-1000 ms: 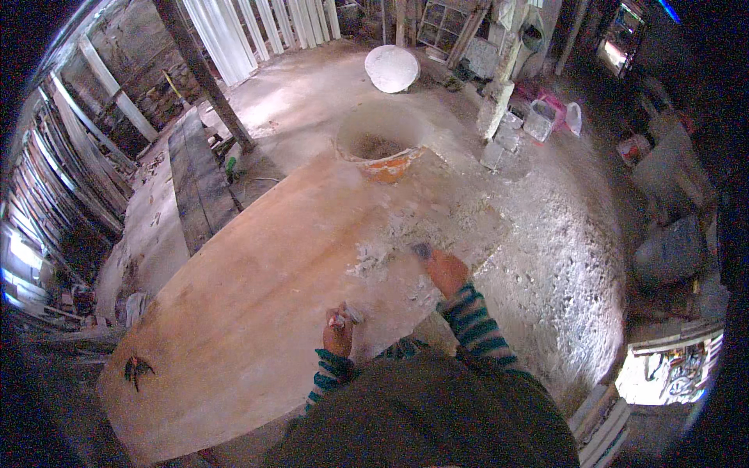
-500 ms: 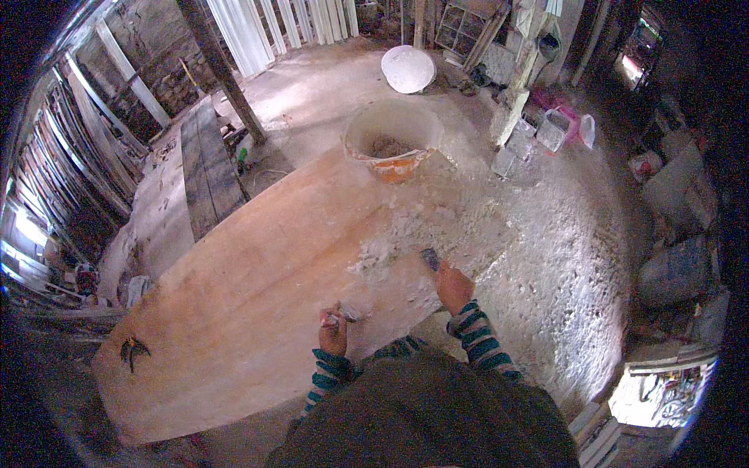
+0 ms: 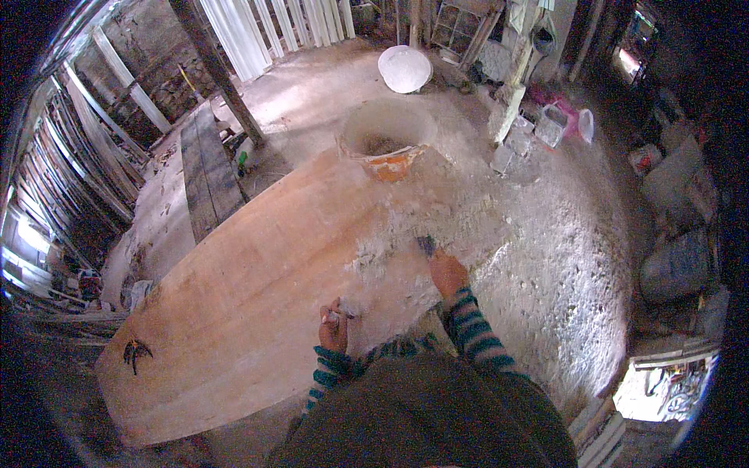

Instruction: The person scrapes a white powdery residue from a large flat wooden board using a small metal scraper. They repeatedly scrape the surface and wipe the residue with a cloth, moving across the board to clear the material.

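A broad orange-brown wooden board (image 3: 234,312) lies in front of me, with pale, lumpy plaster-like material (image 3: 390,234) spread over its right part. My right hand (image 3: 449,274) is closed around a dark-bladed scraper (image 3: 426,245), whose blade is at the edge of the pale patch. Lower and to the left, my left hand (image 3: 333,331) is closed just above the board, with a small greyish-white thing (image 3: 343,310) at its fingers; its kind is unclear. An orange bucket (image 3: 392,169), coated pale inside, stands at the board's far end with crumbly material in it.
A black claw-shaped thing (image 3: 136,353) lies near the board's left end. Rough pale ground (image 3: 554,312) rises on the right. Farther off are a round white basin (image 3: 406,69), a dark plank (image 3: 209,171), a slanted post (image 3: 218,74) and a pink bag (image 3: 563,117).
My right hand has shifted slightly up and left with the scraper, across the pale patch. My left hand has stayed in nearly the same place. The view has tilted slightly.
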Demonstrator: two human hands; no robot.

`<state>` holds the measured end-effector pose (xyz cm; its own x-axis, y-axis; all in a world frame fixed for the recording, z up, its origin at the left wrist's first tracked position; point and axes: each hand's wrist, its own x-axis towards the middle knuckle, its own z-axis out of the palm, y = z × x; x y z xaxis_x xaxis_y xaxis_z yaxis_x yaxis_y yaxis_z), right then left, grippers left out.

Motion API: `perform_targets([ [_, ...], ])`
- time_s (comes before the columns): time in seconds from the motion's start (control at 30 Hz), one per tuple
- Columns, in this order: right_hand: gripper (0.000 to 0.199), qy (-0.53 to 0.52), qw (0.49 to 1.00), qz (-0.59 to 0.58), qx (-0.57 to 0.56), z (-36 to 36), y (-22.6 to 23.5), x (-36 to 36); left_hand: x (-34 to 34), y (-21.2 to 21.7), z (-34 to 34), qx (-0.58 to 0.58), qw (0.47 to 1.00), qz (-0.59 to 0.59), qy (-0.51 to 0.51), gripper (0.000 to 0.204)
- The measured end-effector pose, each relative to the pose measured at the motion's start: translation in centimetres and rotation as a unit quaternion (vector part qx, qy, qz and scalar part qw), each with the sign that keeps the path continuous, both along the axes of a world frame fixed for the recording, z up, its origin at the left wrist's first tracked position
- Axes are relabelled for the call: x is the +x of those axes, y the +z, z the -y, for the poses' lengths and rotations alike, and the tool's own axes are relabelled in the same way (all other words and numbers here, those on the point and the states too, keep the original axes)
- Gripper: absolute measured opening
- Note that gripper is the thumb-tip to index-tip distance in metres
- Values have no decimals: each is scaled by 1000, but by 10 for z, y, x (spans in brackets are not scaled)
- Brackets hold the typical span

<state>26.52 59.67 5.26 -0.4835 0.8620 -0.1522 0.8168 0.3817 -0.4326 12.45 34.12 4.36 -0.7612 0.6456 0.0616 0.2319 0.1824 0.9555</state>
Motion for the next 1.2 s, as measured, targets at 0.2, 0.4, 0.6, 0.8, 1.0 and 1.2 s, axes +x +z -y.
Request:
perform_targets([
  [0.2,29,74,997,0,-20,-13,17,-9,-9,-16,2,-26,995,-93,-12,15],
  [0.4,29,46,998,36,30,66,13,5,-10,-12,1,5,999,-14,-31,13],
  [0.6,31,63,998,0,23,26,2,-39,-19,-42,2,33,997,-52,-52,14],
  [0.8,30,66,997,44,-14,75,14,-13,-22,-40,13,-18,996,-71,-49,13],
  [1.0,30,54,999,-1,-6,41,20,-57,-24,-9,8,-75,991,-59,-94,18],
  [1.2,29,20,992,-89,-90,78,45,13,-35,-54,16,-38,995,31,-85,14],
])
